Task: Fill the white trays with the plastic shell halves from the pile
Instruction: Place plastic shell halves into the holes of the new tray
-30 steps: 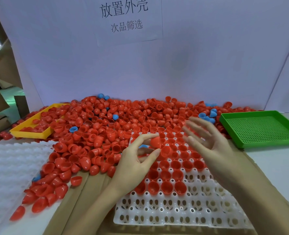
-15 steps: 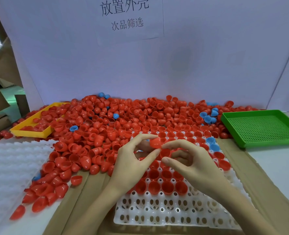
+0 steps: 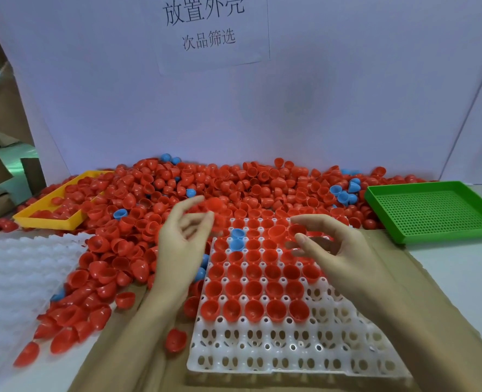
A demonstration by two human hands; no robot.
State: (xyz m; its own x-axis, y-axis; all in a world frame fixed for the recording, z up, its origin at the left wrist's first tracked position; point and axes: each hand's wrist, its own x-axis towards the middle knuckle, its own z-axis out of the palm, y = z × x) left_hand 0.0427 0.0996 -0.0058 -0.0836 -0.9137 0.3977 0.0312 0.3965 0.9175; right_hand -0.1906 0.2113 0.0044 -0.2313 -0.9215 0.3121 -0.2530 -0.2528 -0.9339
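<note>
Seating shells: right hand (image 3: pixel 338 250) pinches a red shell half (image 3: pixel 297 231) over the white tray (image 3: pixel 290 349)'s far rows; left hand (image 3: pixel 182 239), loosely spread, empty, just left of the tray beside the pile (image 3: pixel 206 188). Next, I judge: lower it into a free cell.

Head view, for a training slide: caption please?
Right hand pinches a red shell half over the partly filled white tray; left hand hovers by the pile.
</note>
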